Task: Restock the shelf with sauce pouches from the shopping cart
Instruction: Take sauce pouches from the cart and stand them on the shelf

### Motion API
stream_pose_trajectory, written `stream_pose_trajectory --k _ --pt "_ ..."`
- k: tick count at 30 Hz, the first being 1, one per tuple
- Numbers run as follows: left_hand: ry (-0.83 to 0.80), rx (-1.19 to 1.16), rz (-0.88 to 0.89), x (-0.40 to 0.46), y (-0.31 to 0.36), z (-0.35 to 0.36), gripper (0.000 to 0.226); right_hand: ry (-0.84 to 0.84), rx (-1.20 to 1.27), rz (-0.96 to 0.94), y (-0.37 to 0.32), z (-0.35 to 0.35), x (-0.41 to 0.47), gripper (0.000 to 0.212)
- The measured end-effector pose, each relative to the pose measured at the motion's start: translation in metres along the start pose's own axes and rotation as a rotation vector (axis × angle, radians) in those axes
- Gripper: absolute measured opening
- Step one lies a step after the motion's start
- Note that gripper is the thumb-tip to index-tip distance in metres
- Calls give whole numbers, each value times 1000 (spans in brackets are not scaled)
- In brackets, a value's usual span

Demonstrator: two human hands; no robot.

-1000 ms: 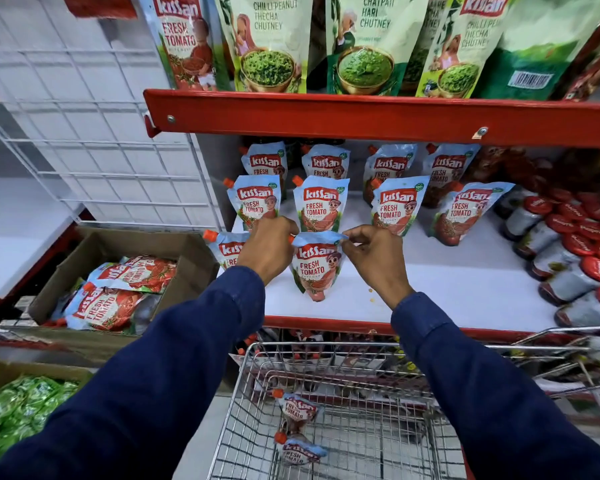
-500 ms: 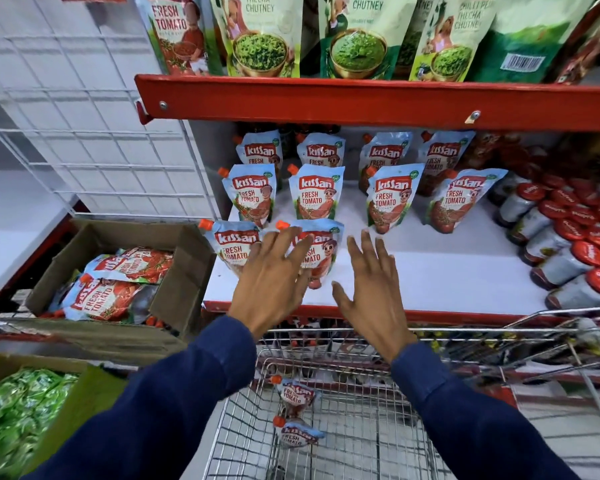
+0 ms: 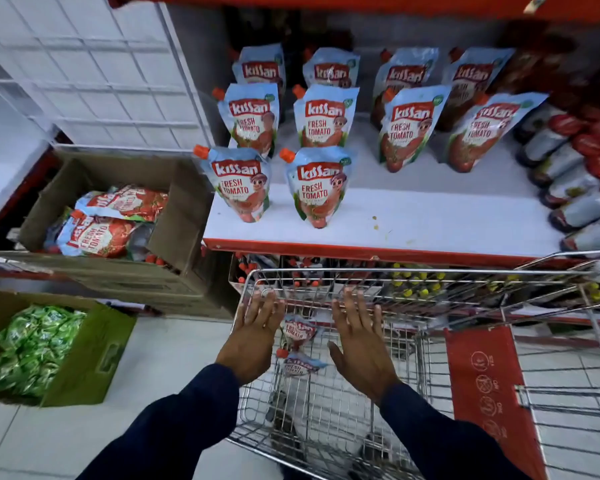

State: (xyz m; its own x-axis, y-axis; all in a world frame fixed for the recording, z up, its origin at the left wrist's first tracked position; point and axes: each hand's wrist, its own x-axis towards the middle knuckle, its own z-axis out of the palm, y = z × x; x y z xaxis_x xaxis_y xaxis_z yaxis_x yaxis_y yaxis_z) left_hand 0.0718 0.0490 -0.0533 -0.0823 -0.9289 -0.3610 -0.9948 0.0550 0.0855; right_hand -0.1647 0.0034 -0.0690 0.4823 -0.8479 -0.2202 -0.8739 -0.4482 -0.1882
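left hand (image 3: pixel 253 336), right hand (image 3: pixel 362 344): spread, empty | pouches (image 3: pixel 297 344) between, seemingly below, in cart (image 3: pixel 413 282)

Upright pouches (image 3: pixel 317 187) on shelf (image 3: pixel 430 223), two pouches (image 3: pixel 298 344) in cart (image 3: pixel 413 282)

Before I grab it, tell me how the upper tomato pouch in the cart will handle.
The upper pouch lies slumped on the cart wire, so it will probably flex and sag when lifted. Its glossy film may be slippery. Its orange cap looks like the only stiff grip.
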Motion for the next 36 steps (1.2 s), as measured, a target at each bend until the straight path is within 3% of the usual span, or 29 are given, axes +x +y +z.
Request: stream_pose_trajectory --k 7,10,16,20,27,31,36 --pt "-178 -120 45 40 -10 37 98 -248 195 49 -15 37 18 71" --pt "-212 -185 37 57 -9 40 90 -268 309 131 -18 42 31 63" --pt "-169 -236 -6 78 -14 34 62 -152 492 281 -18 50 57 28" --pt "-141 -279 -22 78 -14 21 61 -132 584 301 -15 44 62 25" --pt "88 -355 94 45 -5 -31 58 101 611 165 2 -21 43 34" --pt "180 -387 122 25 11 -76 46 223 602 118 13 -70 29 23" --pt "307 -404 159 14 45 -134 47 351 615 69 34 -135 8 18"
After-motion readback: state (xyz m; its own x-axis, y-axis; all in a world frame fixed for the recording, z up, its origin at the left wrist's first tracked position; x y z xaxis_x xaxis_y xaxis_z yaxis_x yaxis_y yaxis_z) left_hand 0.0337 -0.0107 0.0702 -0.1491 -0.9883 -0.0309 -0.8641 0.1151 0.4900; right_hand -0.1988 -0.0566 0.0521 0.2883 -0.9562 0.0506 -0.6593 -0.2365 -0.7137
